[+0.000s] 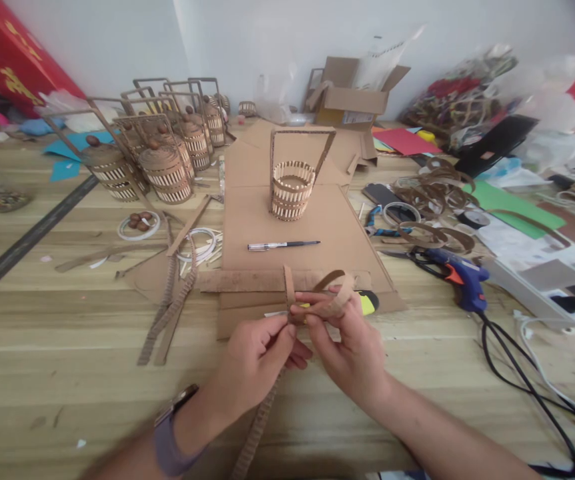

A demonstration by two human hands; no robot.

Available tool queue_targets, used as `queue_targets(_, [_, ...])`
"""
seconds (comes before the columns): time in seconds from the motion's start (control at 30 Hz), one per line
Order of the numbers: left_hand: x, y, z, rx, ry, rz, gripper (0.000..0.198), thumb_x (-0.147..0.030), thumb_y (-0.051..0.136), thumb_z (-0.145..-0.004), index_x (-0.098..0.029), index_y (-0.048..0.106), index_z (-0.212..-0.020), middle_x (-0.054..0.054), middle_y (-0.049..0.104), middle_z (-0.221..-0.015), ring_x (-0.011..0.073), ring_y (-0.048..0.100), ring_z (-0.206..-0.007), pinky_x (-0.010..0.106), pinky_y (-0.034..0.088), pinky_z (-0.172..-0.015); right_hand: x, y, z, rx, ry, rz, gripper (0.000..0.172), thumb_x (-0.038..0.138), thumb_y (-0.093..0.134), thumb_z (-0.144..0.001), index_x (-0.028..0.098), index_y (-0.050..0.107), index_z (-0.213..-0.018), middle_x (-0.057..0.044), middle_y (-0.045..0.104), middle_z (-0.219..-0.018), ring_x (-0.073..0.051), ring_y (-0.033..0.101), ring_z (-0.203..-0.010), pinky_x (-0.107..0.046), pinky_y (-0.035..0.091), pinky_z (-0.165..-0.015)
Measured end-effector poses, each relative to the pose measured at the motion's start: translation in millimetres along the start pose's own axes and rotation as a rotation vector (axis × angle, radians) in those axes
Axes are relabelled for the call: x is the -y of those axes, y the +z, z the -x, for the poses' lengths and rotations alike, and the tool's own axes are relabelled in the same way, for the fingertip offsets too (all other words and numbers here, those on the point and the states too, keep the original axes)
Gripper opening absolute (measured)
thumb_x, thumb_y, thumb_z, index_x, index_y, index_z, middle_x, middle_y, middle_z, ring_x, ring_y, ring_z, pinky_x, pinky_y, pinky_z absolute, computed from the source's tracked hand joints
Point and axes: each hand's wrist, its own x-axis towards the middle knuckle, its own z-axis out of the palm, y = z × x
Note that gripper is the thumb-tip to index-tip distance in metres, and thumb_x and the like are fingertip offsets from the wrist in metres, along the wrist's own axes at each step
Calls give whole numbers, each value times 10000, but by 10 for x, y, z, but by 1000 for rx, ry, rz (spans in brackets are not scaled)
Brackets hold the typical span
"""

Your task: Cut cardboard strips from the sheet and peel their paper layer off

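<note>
My left hand [262, 353] pinches a narrow strip of cardboard [289, 283], whose corrugated tail [259, 427] hangs down toward the table's near edge. Close beside it, my right hand [347, 340] grips a curled cardboard strip [340, 300] that loops up over its fingers. The fingertips of both hands nearly meet, and they hide where the strips come together. Just behind my right hand lies a yellow and black cutter [369, 302], partly covered. Farther off, a capped pen [283, 245] rests on a cardboard sheet [247, 213], in front of a small slatted basket with a tall handle [292, 193].
Several lidded baskets [165, 173] stand at back left. Loose corrugated strips [170, 320] and tape rings [202, 245] lie left of the cardboard. On the right are a blue glue gun [460, 277] with trailing cords, and a heap of curled strips [432, 193]. An open box [352, 100] sits behind.
</note>
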Motion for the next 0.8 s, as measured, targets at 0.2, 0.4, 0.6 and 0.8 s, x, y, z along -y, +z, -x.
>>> queue_targets(0.2, [-10,-4,-18,-16,-40,48,340,-442,516,-918,-138,651,-848,62,717,-724,169,686,-664,260,564,-642,5,-25,-4,-11,34,-51,145,174,500,-928,278,600,-941,8,759,-929,-179,684,-946,-355,516,-830])
queue_targets(0.4, [21,-25,-71,-81,-74,86,367,-492,504,-911,-149,632,-901,35,695,-731,171,674,-678,265,563,-637,0,14,2,39,-134,-29,138,189,538,-928,249,587,-1042,-16,755,-1011,-187,697,-981,-410,405,-957])
queue_targets(0.6, [33,-12,-46,-89,-47,-1,336,-445,470,-931,-150,619,-869,35,694,-712,166,672,-651,252,554,-611,-7,47,-3,38,-120,-35,113,155,555,-918,248,587,-973,11,763,-964,-173,699,-972,-394,393,-969])
queue_targets(0.8, [17,1,-24,-19,-3,-37,323,-404,445,-943,-151,597,-811,58,710,-701,165,681,-628,249,556,-605,0,-6,-4,39,-4,0,138,173,519,-916,279,605,-935,7,762,-945,-197,700,-918,-410,478,-898])
